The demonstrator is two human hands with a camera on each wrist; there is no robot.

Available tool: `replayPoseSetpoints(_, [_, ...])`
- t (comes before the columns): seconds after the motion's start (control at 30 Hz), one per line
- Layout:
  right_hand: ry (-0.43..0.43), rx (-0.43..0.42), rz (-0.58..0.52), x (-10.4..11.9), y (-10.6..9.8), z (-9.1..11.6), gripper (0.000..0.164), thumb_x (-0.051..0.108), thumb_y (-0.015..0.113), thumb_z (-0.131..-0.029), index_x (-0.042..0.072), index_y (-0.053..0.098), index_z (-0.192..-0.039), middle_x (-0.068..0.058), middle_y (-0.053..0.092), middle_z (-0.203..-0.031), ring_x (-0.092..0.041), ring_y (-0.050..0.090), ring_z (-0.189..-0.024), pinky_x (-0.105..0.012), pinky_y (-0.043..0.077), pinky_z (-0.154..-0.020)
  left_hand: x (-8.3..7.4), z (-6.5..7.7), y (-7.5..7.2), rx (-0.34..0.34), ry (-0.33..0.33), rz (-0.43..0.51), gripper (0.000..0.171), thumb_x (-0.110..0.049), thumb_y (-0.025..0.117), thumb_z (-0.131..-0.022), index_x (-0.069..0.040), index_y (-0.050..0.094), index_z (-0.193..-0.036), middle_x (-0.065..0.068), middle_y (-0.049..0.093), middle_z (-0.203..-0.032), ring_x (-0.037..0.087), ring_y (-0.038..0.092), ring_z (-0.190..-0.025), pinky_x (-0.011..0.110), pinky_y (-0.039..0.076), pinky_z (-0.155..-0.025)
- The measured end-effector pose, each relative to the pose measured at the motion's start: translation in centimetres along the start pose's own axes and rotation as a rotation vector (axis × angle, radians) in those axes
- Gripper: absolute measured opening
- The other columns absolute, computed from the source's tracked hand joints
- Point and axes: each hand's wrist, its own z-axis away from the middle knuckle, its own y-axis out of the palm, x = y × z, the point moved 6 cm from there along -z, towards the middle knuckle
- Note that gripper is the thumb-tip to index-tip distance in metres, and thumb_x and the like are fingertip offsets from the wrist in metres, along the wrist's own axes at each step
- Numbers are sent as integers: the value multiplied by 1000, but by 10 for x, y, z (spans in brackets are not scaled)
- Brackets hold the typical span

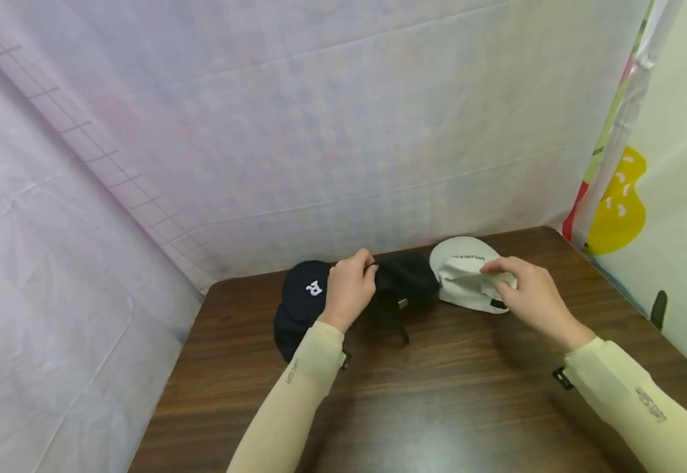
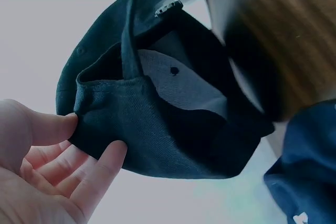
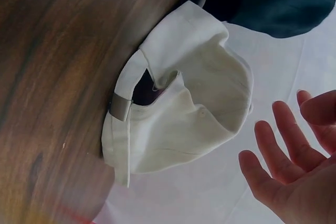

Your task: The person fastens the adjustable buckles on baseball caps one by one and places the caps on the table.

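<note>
My left hand pinches the edge of a black cap between thumb and fingers. In the left wrist view this cap is tipped so that its back opening, strap and buckle show, with the lining visible inside. To the right of it a white cap rests on the table, its crown dented and its strap buckle showing in the right wrist view. My right hand hovers beside the white cap, fingers loosely bent and holding nothing.
A navy cap with a white letter R lies left of the black one, partly behind my left hand. All sit near the back edge of the brown wooden table. White cloth curtains hang behind and at the sides.
</note>
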Motion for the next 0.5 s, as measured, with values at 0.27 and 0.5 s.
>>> replayPoseSetpoints(0.27, [15,20,-19,-2,2,5,34,-3,60,-89,18,74,-113,-2,69,-117,-18,57,-78,-31,38,-69,-3,-8,-20,-37,-40,36,11,-17,67,-98,-14,63,-88,-2,63,-72,15,56,-59,36,47,-59])
replayPoseSetpoints(0.5, [24,31,-19,-4,7,8,36,-4,59,-88,18,73,-113,-1,69,-117,-17,43,-60,-32,39,-60,-6,-13,-32,-37,-64,40,9,-19,67,-98,-14,65,-90,-3,63,-74,14,57,-59,35,47,-58])
